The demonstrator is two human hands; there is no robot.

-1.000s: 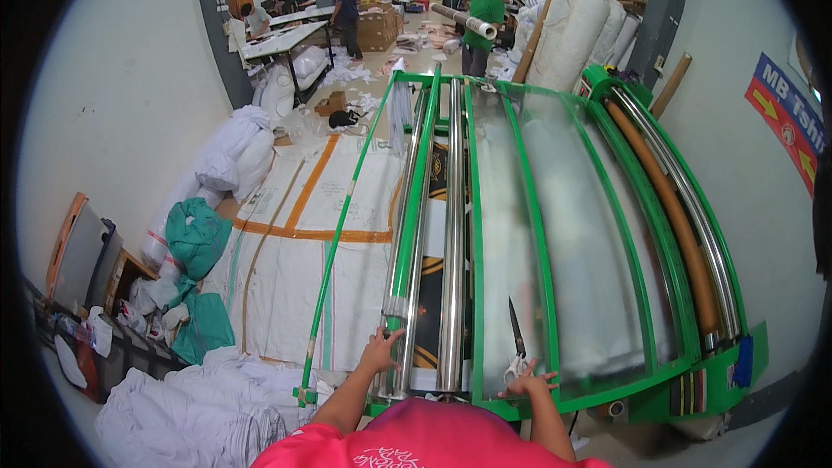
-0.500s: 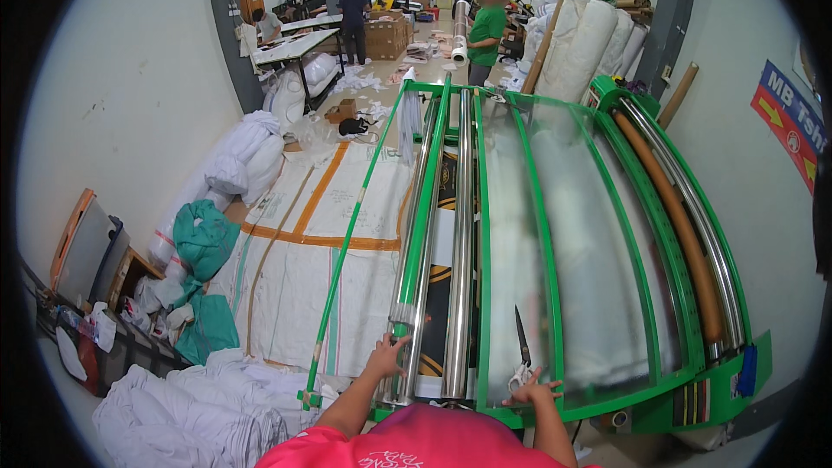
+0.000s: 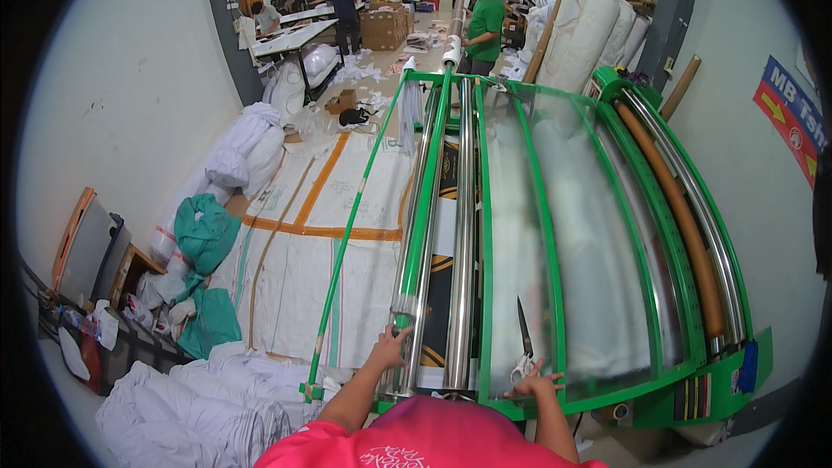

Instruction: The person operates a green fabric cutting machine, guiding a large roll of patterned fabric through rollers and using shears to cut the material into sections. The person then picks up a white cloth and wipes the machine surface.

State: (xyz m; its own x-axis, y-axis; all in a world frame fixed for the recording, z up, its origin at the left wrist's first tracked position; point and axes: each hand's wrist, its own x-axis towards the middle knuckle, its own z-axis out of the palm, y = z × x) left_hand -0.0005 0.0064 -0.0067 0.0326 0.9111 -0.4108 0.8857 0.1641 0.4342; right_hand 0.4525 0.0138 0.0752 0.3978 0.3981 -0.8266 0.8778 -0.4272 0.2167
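My left hand [image 3: 390,347] grips the lower end of a long green bar [image 3: 429,217], which has a clear sleeve at this end and lies between steel rollers [image 3: 460,321] on a green-framed machine [image 3: 487,295]. My right hand [image 3: 536,382] has its fingers spread on the front of the frosted panel [image 3: 581,251], just beside scissors [image 3: 523,347] with a long dark blade and white handles; whether it touches the handles is unclear. Dark gold-patterned material [image 3: 440,286] shows under the rollers. At the machine's far end, a person in green [image 3: 483,26] holds a long roll [image 3: 454,35] in line with the bar.
A brown roll [image 3: 672,208] sits on the machine's right side. White sacking [image 3: 303,286] spreads to the left, beside heaped white fabric [image 3: 191,399] and teal bags [image 3: 204,234]. Large upright rolls [image 3: 589,35] stand at the back right; two other people work by white tables [image 3: 286,35].
The person in green has swung the long roll from slanting to end-on, and its near end has come down to the far end of the green bar. My hands have barely moved.
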